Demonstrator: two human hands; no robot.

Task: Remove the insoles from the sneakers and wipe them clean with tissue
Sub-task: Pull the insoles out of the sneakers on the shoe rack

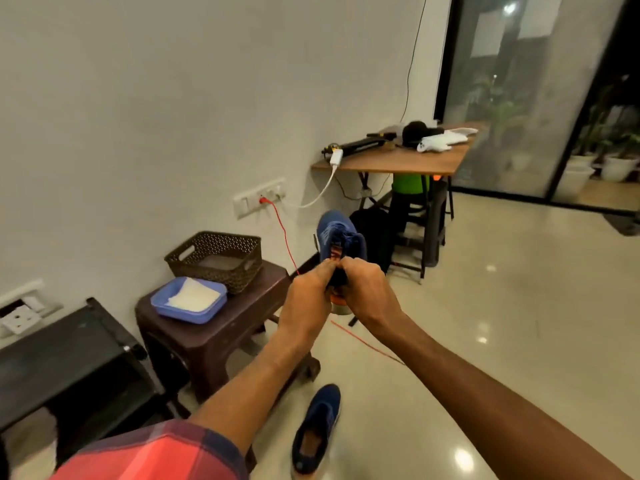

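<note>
Both left hand (306, 301) and right hand (365, 289) clamp curled fingers (325, 271) on one sneaker (334, 233), above wide floor (485, 323) beside the stool (194, 327).

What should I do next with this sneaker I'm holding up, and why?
Probably pull the reddish strip, likely the insole, up out of the blue sneaker. The left hand and right hand both grip its opening, so it is steadied, and the tissue in the blue tray lies on the stool for wiping afterwards.
</note>
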